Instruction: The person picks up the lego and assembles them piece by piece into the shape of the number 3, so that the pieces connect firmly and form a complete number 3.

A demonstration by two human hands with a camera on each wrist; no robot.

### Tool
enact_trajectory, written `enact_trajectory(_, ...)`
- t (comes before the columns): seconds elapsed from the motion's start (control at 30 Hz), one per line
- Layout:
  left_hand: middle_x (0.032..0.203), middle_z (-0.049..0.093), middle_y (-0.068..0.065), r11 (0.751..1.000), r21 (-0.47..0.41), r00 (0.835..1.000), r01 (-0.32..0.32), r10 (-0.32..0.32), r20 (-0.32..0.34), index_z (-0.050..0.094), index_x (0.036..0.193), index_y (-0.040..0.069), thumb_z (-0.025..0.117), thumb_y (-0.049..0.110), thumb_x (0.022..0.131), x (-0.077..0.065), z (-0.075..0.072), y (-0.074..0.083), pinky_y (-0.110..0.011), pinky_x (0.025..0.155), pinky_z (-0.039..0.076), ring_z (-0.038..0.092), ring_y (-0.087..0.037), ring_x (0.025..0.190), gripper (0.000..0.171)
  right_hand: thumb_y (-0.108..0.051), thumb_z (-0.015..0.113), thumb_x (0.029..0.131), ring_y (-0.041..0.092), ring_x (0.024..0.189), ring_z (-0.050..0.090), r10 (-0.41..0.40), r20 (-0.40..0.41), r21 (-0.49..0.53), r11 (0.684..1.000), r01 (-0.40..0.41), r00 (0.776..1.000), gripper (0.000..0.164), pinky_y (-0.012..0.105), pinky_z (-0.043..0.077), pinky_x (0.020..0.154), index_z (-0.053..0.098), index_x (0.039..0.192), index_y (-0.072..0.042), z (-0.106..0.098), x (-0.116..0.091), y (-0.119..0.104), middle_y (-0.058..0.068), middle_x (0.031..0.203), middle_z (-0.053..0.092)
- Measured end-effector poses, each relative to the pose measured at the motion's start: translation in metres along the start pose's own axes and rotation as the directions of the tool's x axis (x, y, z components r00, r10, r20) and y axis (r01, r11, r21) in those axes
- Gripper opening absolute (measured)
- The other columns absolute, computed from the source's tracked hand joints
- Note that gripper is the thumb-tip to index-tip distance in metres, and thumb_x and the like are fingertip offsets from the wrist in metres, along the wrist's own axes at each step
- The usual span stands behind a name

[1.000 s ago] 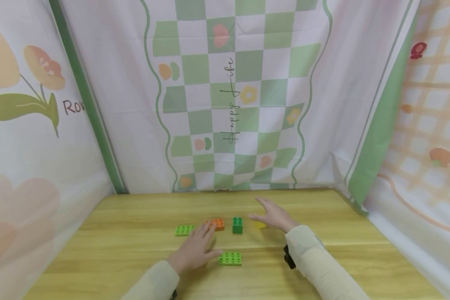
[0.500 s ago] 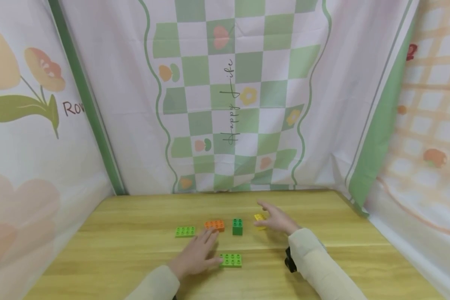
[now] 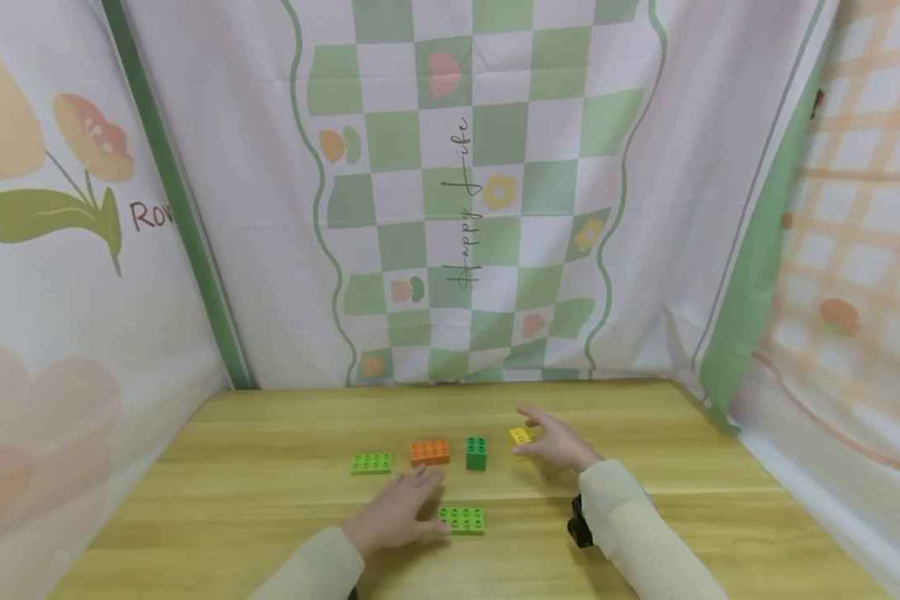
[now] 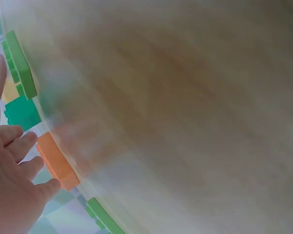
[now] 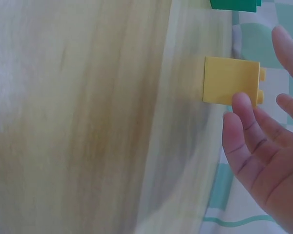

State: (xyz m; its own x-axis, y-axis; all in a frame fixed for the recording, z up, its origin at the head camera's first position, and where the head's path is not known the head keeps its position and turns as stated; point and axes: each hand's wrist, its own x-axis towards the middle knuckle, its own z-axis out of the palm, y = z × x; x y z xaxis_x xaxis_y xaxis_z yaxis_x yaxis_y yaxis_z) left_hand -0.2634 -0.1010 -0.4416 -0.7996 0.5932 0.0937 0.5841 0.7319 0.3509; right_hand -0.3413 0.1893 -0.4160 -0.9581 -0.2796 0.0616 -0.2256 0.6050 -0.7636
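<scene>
Head view: your left grip is released, its fingers stretched forward over the wood-grain desk, palm down. Its thumb tip overlaps the left end of a flat lime-green plastic block with two rows of studs; whether they touch, you cannot tell. Just beyond these fingertips lies an orange studded plastic block, and ahead and to the left of the same grip is a second flat lime-green plastic block.

Your right grip is also released, thumb and fingers parted about a yellow studded plastic block, which stands at its fingertips. Right wrist view shows two fingertips passing in front of the yellow block's lower edge, with the thumb held apart; contact cannot be made out. To the left of your right grip, between it and the orange block, stands a taller dark green studded plastic block. Behind your right grip, at the cream sleeve, sits a small black device. Beyond both grips hangs a green-and-white checked cloth.
</scene>
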Motion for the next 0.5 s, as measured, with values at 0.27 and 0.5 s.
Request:
enact_trajectory(0.27, 0.137, 0.042, -0.013, 1.0, 0.016, 0.999, -0.023, 0.023, 0.023, 0.044, 0.134, 0.004, 0.066, 0.051, 0.076, 0.002, 0.002, 0.001, -0.054, 0.104, 0.023, 0.029, -0.036, 0.13, 0.078, -0.013, 0.071, 0.081, 0.03, 0.095, 0.056, 0.015, -0.003, 0.035, 0.999, -0.015, 1.0, 0.071, 0.043, 0.048, 0.079, 0.032, 0.14, -0.001, 0.0, 0.003, 0.007, 0.028, 0.129, 0.042)
enact_trajectory(0.5, 0.134, 0.047, -0.011, 1.0, -0.015, 0.999, 0.014, -0.013, 0.043, 0.058, 0.123, 0.01, 0.069, 0.045, 0.076, 0.004, 0.005, 0.002, -0.052, 0.103, 0.026, 0.034, -0.036, 0.127, 0.06, -0.008, 0.069, 0.082, 0.025, 0.066, 0.057, 0.038, 0.022, 0.148, 0.988, -0.041, 0.999, 0.071, 0.038, 0.052, 0.058, 0.03, 0.14, 0.002, 0.001, 0.004, 0.012, 0.029, 0.131, 0.039)
